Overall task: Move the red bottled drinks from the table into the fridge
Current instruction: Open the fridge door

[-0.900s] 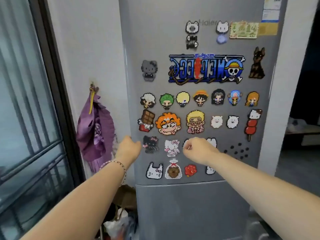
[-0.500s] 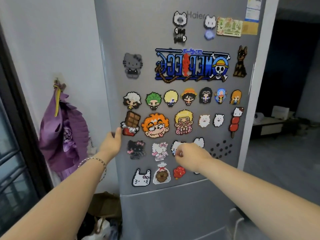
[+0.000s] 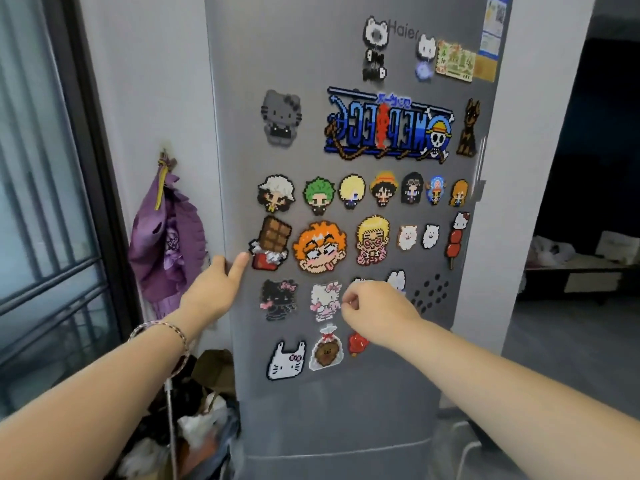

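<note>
Left hand clasps the left edge of the fridge door, thumb on front; right hand hovers curled and empty by the magnets. No red bottles in view. A hard pull could shake magnets loose.

The one camera sits on the person's head, facing forward and a little down at the fridge door, near enough that the left hand and right hand reach it. Its wide lens bends the edges, taking in a window at left and what seems a dim room at right.
</note>
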`<state>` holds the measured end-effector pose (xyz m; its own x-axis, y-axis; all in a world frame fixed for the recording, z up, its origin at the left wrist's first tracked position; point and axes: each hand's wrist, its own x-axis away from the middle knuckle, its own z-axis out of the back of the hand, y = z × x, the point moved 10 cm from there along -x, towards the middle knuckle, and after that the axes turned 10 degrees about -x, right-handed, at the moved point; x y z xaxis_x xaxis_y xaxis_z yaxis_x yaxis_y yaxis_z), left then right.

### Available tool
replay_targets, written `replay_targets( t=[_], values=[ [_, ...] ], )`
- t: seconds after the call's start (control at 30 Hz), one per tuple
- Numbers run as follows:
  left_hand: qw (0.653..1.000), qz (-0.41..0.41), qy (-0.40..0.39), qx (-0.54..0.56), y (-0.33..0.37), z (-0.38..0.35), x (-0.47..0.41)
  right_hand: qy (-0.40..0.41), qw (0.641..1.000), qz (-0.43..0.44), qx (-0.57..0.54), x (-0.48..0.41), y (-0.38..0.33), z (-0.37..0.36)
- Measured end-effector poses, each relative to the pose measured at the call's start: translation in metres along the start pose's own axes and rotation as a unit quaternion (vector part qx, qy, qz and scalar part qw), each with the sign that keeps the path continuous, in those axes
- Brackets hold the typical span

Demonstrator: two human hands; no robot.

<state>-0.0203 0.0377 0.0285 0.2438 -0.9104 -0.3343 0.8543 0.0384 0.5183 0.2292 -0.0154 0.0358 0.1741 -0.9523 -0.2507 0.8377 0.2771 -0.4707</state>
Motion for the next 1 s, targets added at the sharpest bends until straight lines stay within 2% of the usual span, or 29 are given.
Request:
replay_targets(
  t=[0.2,0.37,0.47,0.53,0.6,0.73,0.87,1.0],
  values=[
    [0.992,-0.014,0.089,-0.09,0.07,0.03,0.129,0.043,0.997,0.048,-0.048,0.081,0.015,0.052],
    [0.985,-0.086,0.067,-0.132,0.158,0.022,0.224,0.125,0.982,0.086,-0.11,0.147,0.028,0.116],
    [0.962,-0.206,0.031,-0.177,0.216,0.007,0.264,0.204,0.962,0.084,-0.159,0.184,0.042,0.153],
    [0.928,-0.313,0.02,-0.2,0.254,-0.005,0.29,0.264,0.94,0.078,-0.2,0.212,0.054,0.174],
    [0.909,-0.368,0.011,-0.194,0.282,-0.014,0.305,0.311,0.922,0.07,-0.222,0.235,0.067,0.188],
    [0.923,-0.357,-0.016,-0.143,0.333,-0.034,0.309,0.352,0.921,-0.031,-0.164,0.266,0.118,0.213],
    [0.913,-0.346,-0.065,-0.205,0.362,-0.069,0.306,0.403,0.895,-0.147,-0.121,0.286,0.181,0.246],
    [0.904,-0.339,-0.084,-0.247,0.392,-0.083,0.299,0.437,0.865,-0.217,-0.115,0.293,0.235,0.271]
  ],
)
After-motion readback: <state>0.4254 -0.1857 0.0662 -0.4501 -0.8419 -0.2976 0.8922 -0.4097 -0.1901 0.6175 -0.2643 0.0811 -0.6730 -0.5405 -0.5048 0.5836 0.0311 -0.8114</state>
